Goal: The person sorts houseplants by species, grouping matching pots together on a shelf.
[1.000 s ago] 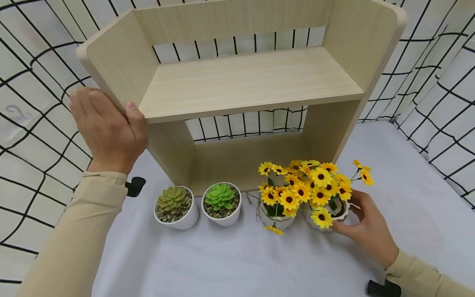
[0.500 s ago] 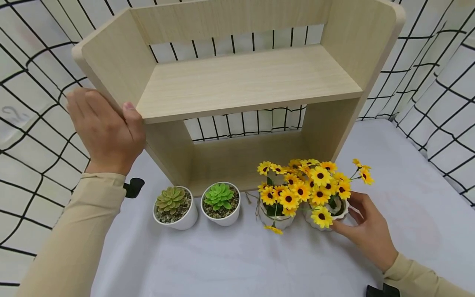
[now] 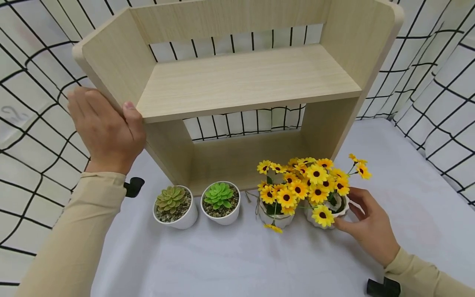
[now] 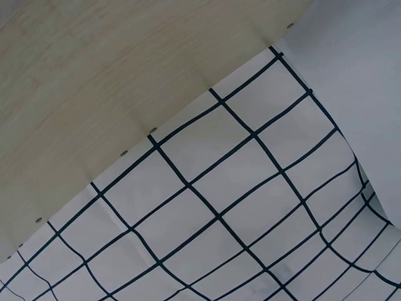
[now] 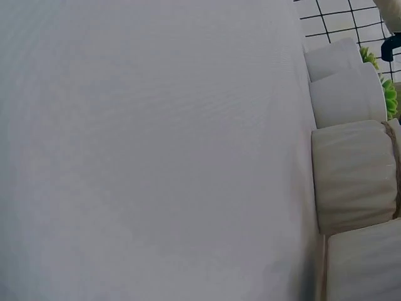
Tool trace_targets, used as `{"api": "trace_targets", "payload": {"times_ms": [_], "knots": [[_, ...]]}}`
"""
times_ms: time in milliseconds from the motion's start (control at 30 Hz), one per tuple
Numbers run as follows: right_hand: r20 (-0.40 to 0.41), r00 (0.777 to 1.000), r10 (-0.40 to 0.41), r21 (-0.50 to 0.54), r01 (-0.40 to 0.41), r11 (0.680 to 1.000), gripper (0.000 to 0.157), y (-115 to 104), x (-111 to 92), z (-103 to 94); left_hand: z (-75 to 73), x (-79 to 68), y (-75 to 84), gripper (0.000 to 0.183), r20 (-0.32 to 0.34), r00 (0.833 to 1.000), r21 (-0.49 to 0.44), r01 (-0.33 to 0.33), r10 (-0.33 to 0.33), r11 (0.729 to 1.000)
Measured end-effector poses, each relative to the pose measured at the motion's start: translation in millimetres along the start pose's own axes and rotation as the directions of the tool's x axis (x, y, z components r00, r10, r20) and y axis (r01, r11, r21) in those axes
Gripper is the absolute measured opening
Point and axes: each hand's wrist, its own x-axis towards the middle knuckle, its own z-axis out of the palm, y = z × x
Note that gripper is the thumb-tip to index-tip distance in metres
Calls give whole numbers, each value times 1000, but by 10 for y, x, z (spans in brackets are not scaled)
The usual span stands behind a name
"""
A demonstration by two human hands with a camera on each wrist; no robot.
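Note:
My left hand grips the front edge of the left side panel of a two-tier pale wooden shelf, its thumb over the edge. At the right end of a row of pots, my right hand holds a whitish pot of yellow artificial flowers by its right side, thumb in front and fingers behind. Close beside it stands a second pot of yellow flowers, tied with twine. Farther left are a bright green succulent in a white pot and a duller green succulent in another white pot.
Black wire grid panels enclose the left, back and right sides. A white cloth covers the table under the pots and shelf. In the left wrist view, the shelf's wooden panel runs close to the grid.
The right hand's flower pot has shifted very slightly, and its flower heads have swayed a little leftward and up. The left hand keeps its grip on the shelf.

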Motion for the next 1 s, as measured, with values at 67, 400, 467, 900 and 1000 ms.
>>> {"api": "trace_targets", "payload": {"times_ms": [67,400,467,900,1000], "knots": [[-10,999,-31,-3,31,1000,75,-25,3,-24,-2,1,3,48,-1,1000,0,1,-1,1000],[-36,993,-111,14,112,994,78,-210,6,-167,-14,5,-9,50,23,1000,20,-11,11,1000],[-39,991,-128,10,128,992,80,-245,13,-202,-17,2,-14,50,21,1000,20,-15,15,1000],[-58,988,-141,40,143,989,79,-474,61,-377,-17,8,-18,50,18,999,29,-31,31,999],[-53,992,-118,42,121,992,78,-542,71,-425,-15,8,-21,50,22,999,32,-38,37,999]]}}
